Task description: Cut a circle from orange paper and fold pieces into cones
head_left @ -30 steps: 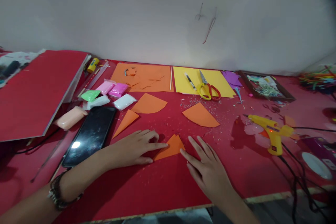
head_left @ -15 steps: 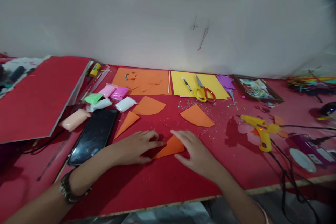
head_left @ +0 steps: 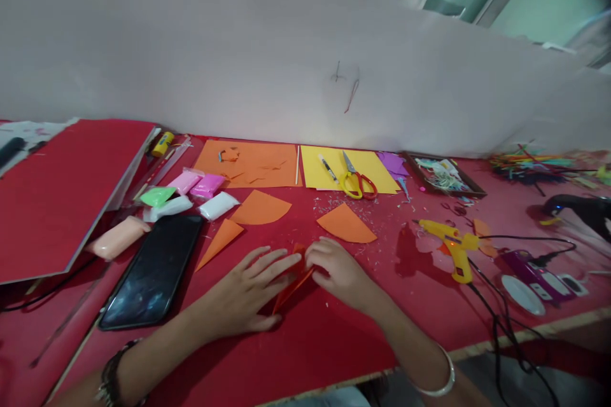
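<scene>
An orange paper piece [head_left: 292, 289] stands partly raised off the red table between my hands, its upper part hidden by fingers. My left hand [head_left: 252, 289] lies against its left side, fingers stretched out. On the other side my right hand [head_left: 337, 272] has its fingers bent together on the paper's right edge. Behind them lie two orange paper wedges, one [head_left: 262, 207] to the left and one [head_left: 347, 224] to the right. A narrow folded orange piece [head_left: 220, 241] rests beside the black phone [head_left: 155, 270].
Yellow-and-red scissors [head_left: 357, 183] and a marker [head_left: 328, 168] lie on yellow sheets [head_left: 310, 168]. A yellow glue gun [head_left: 453, 245] with cords is at right. Clay packets [head_left: 207, 186] and a red board [head_left: 67, 197] are at left.
My right hand has moved left and its fingers have closed on the paper, which has turned and lifted from lying flat. The camera view has tilted up and shifted right.
</scene>
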The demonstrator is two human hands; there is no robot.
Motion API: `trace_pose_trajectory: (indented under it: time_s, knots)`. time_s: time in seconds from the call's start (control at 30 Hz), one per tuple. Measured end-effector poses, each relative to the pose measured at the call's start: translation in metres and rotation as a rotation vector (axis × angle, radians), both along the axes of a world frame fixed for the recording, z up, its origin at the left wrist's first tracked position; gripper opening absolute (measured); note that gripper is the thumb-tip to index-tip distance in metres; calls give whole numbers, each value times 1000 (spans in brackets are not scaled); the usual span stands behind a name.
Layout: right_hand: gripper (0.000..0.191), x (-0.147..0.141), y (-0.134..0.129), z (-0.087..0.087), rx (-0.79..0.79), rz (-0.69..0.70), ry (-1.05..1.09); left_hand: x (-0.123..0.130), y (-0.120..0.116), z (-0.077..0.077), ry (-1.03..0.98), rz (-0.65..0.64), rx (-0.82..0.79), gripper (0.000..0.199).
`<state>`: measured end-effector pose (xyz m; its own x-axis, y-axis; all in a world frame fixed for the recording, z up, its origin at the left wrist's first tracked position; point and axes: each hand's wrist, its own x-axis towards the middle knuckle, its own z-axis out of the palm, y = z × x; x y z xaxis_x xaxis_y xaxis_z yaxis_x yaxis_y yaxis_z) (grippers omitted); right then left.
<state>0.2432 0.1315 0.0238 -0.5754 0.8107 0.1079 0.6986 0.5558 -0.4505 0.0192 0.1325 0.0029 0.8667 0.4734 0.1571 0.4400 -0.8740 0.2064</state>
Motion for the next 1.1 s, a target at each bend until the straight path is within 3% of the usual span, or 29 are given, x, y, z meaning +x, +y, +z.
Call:
trace_pose_trajectory:
  time_s: [0.2, 0.3, 0.47, 0.6, 0.7, 0.8, 0.87, 0.93, 0.97, 1.1]
  knots:
    - [23, 8, -5, -20, 1, 2, 9, 6, 1, 4, 98, -142, -17, 51]
    - [25, 25, -16, -23, 4, -78, 40, 7, 0, 5, 133, -148, -35, 49]
    - [18, 74, -33, -7, -74, -355, 90, 13, -2, 2, 162, -47, -12, 48]
    - [21, 127, -50, 14, -166, -508, -61, 19, -1, 1, 168, -15, -8, 49]
    - [29, 166, -66, 25, -208, -747, -293, 18, 2, -2, 142, -20, -19, 47]
    - [30, 193, -74, 21, -101, -1097, -379, 16, 2, -6, 117, -15, 5, 47]
    - [34, 205, -72, 9, 156, -1281, -358, 16, 1, -8, 134, 10, 21, 49]
    - [35, 214, -63, -7, 442, -1314, -306, 17, 0, -9, 158, 52, 26, 51]
    - [38, 218, -58, -16, 509, -1280, -299, 17, 0, -9, 164, 67, 26, 52]
    - [48, 232, -41, -43, 506, -1280, -272, 14, 1, -9, 143, 49, 24, 52]
